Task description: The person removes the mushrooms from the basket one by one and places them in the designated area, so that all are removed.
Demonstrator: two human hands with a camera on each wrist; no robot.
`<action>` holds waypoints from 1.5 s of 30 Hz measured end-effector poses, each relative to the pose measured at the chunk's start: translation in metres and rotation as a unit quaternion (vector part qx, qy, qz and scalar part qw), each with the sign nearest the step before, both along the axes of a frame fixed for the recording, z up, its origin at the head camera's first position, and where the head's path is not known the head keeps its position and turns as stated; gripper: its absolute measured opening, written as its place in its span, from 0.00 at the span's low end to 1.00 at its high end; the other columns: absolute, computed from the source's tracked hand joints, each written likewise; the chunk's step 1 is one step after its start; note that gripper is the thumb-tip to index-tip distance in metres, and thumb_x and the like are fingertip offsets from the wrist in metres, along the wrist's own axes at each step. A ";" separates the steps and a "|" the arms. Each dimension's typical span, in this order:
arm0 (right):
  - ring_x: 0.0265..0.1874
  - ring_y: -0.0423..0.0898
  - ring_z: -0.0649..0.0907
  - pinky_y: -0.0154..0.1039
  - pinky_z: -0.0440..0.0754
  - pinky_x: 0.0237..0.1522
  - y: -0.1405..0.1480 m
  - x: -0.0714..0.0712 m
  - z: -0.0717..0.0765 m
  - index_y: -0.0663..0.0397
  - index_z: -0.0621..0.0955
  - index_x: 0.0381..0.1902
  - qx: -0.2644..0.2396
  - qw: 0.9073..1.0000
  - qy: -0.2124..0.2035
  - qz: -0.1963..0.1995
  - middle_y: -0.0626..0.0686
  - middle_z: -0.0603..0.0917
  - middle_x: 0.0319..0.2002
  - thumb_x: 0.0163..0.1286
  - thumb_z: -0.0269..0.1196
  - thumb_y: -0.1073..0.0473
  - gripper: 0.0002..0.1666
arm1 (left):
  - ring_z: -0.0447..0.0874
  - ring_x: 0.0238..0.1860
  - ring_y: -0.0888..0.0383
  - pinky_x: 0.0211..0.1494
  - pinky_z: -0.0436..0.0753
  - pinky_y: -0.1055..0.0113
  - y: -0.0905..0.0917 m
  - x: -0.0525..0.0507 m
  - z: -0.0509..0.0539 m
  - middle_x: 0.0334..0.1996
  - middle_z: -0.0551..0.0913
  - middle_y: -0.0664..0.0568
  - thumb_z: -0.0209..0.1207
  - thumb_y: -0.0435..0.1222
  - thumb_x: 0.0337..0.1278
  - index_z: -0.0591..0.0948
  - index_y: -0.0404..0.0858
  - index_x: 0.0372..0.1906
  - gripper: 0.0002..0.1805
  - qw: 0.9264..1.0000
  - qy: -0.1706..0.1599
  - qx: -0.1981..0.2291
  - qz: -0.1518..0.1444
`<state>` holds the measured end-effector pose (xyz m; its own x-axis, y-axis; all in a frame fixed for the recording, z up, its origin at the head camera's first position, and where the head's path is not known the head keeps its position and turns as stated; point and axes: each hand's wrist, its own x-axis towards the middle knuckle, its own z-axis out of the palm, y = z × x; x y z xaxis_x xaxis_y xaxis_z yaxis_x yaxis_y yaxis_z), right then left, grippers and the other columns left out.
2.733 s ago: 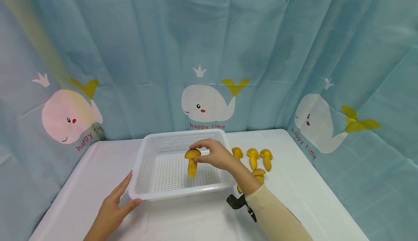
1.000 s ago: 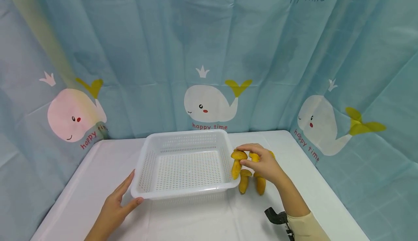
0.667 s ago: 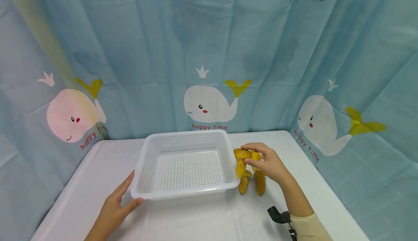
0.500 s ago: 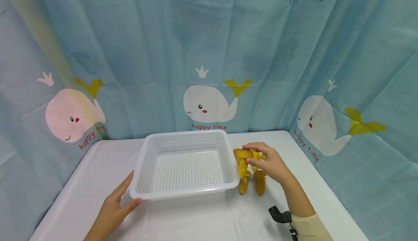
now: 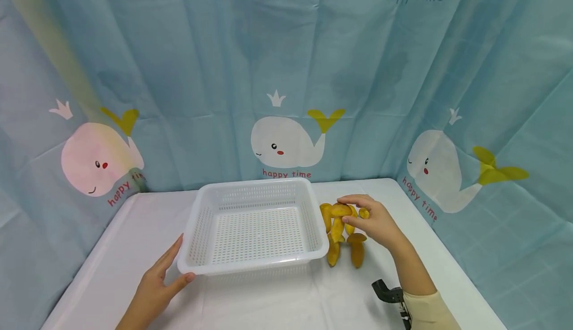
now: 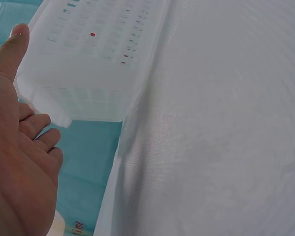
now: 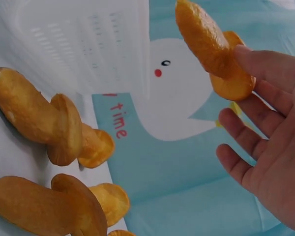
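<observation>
Between thumb and fingers my right hand [image 5: 373, 220] pinches a yellow mushroom [image 5: 337, 228] by its cap, stem hanging down, just right of the white basket [image 5: 250, 260]. In the right wrist view this held mushroom [image 7: 204, 42] is raised off the table. Several similar mushrooms [image 5: 356, 251] lie below and around it; the held one and the hand partly hide some. At the basket's front left corner rests my left hand [image 5: 154, 285], thumb at the front and fingers along the side. The left wrist view shows its thumb [image 6: 12, 51] extended and the other fingers loosely bent.
The perforated basket has nothing in it. A white cloth covers the table [image 5: 250, 300]. A blue curtain [image 5: 201, 96] with printed whales encloses the back and sides. A black strap mount [image 5: 387, 292] sits at the right wrist.
My right hand has carried the mushroom out from over the basket, rightward to above the other mushrooms, and drifts slightly further right. The left hand has stayed at the basket corner.
</observation>
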<state>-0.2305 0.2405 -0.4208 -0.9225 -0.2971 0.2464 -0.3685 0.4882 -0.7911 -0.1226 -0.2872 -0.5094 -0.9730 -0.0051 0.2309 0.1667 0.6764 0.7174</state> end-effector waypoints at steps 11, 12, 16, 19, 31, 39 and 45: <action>0.67 0.55 0.73 0.68 0.68 0.67 0.020 -0.006 -0.001 0.37 0.83 0.61 0.011 1.000 -0.012 -0.022 0.46 0.81 0.64 0.67 0.72 0.45 0.26 | 0.52 0.80 0.40 0.60 0.68 0.21 0.000 0.002 -0.001 0.81 0.53 0.52 0.72 0.47 0.59 0.51 0.62 0.82 0.53 1.000 -0.002 0.005 -0.003; 0.66 0.55 0.73 0.68 0.69 0.67 0.023 -0.006 -0.001 0.37 0.83 0.62 0.013 1.000 -0.010 -0.023 0.47 0.81 0.64 0.67 0.72 0.46 0.26 | 0.51 0.80 0.46 0.60 0.68 0.22 0.000 0.002 -0.002 0.81 0.54 0.52 0.72 0.47 0.59 0.52 0.60 0.83 0.53 1.000 0.000 0.004 -0.003; 0.65 0.54 0.73 0.66 0.70 0.64 0.035 -0.006 -0.002 0.37 0.82 0.63 0.022 0.999 -0.003 -0.035 0.47 0.82 0.63 0.68 0.71 0.46 0.26 | 0.50 0.80 0.58 0.62 0.69 0.23 0.001 0.001 -0.002 0.81 0.55 0.52 0.72 0.48 0.59 0.52 0.58 0.83 0.53 1.000 0.000 -0.001 -0.003; 0.64 0.55 0.73 0.65 0.71 0.64 0.044 -0.004 -0.004 0.38 0.82 0.62 0.023 0.999 -0.005 -0.042 0.47 0.82 0.63 0.68 0.71 0.46 0.26 | 0.53 0.80 0.44 0.62 0.68 0.22 0.002 -0.001 -0.001 0.81 0.54 0.51 0.72 0.48 0.59 0.52 0.58 0.83 0.53 1.000 -0.005 0.001 -0.005; 0.64 0.56 0.75 0.64 0.71 0.64 0.071 0.000 -0.027 0.39 0.82 0.61 0.041 0.997 -0.010 -0.060 0.49 0.84 0.61 0.68 0.71 0.46 0.25 | 0.51 0.80 0.51 0.63 0.69 0.26 0.000 0.000 0.001 0.81 0.54 0.53 0.71 0.48 0.60 0.51 0.59 0.83 0.53 1.000 -0.002 -0.007 0.001; 0.64 0.56 0.74 0.64 0.71 0.64 0.079 -0.001 -0.044 0.39 0.83 0.60 0.023 0.998 -0.021 -0.057 0.50 0.82 0.63 0.67 0.72 0.46 0.24 | 0.50 0.81 0.53 0.64 0.68 0.25 0.001 0.000 0.002 0.81 0.54 0.54 0.71 0.49 0.60 0.51 0.61 0.82 0.52 1.000 -0.014 0.001 0.002; 0.60 0.36 0.75 0.62 0.70 0.63 0.085 -0.001 -0.051 0.39 0.84 0.60 0.019 0.998 -0.010 -0.056 0.49 0.82 0.62 0.67 0.72 0.48 0.23 | 0.46 0.76 0.75 0.66 0.68 0.29 0.002 0.001 0.003 0.81 0.53 0.57 0.70 0.48 0.61 0.51 0.59 0.83 0.52 1.000 -0.006 -0.004 0.002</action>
